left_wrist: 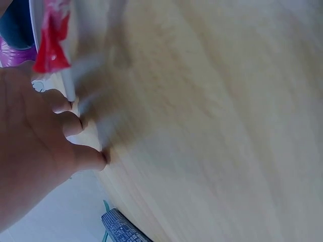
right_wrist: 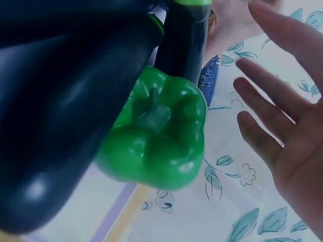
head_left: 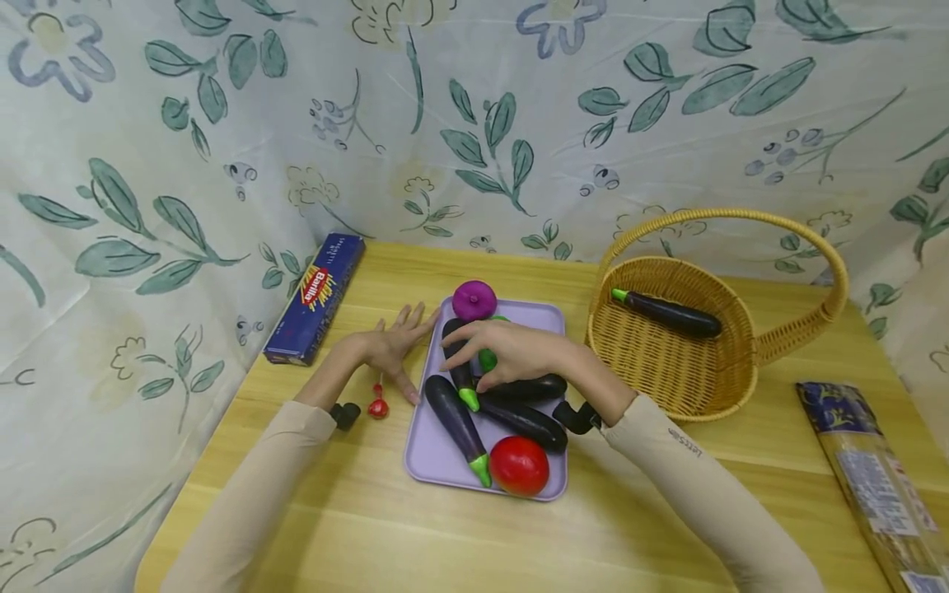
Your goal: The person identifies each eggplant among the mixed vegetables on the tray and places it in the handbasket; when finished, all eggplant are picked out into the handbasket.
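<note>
My left hand [head_left: 395,350] spreads its fingers at the left rim of a lilac tray [head_left: 423,471]. Above the tray is my right hand [head_left: 511,350], fingers apart and nothing between them. Under and around it lie several eggplants: one upright in the head view [head_left: 458,362], one slanting at the left [head_left: 455,424], others at the right [head_left: 528,422]. A green bell pepper [right_wrist: 156,133] sits beside them, mostly hidden by the right hand in the head view. The tray also bears a purple onion [head_left: 474,301] at its far end and a red tomato [head_left: 519,466] at its near end.
A wicker basket [head_left: 638,383] with a tall handle stands at the right, one eggplant [head_left: 670,315] inside. A blue spaghetti box [head_left: 315,301] lies at the left, a pasta packet [head_left: 867,486] far right. A small red ornament [head_left: 378,408] shows near the left wrist.
</note>
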A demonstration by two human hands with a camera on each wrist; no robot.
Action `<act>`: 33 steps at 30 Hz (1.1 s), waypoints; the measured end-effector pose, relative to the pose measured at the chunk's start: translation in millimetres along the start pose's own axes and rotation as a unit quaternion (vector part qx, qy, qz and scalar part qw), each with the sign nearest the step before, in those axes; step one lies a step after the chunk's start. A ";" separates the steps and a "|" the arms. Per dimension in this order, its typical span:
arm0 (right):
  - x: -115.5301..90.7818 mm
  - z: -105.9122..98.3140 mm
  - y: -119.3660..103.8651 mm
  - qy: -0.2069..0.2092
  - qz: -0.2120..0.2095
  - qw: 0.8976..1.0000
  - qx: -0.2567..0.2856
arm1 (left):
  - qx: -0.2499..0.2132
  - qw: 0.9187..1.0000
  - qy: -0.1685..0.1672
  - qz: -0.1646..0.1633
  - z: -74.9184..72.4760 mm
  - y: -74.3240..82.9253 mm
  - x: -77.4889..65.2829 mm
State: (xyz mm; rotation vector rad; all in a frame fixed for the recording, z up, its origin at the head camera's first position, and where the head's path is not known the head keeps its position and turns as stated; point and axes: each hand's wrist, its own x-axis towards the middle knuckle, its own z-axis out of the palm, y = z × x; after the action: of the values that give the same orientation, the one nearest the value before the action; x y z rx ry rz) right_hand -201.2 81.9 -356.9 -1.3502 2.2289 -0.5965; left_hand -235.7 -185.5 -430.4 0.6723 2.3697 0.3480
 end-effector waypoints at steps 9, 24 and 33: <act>25.6 -2.7 15.6 -0.055 -0.026 0.998 0.023 | 0.005 1.000 0.006 0.002 -0.1 2.1 -3.0; 43.7 0.4 27.9 -0.071 -0.027 0.997 0.030 | -0.003 1.000 0.004 0.003 1.6 -0.2 -0.7; 50.5 4.2 29.6 -0.092 -0.011 0.995 0.022 | 0.001 1.000 0.005 0.005 0.3 1.6 -2.0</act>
State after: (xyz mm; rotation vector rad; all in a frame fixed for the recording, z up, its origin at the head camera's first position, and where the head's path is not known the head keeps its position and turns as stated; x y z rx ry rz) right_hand -240.0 48.6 -385.7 -1.3514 2.0461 -0.5030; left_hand -233.5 -185.2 -428.9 0.6857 2.3776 0.3557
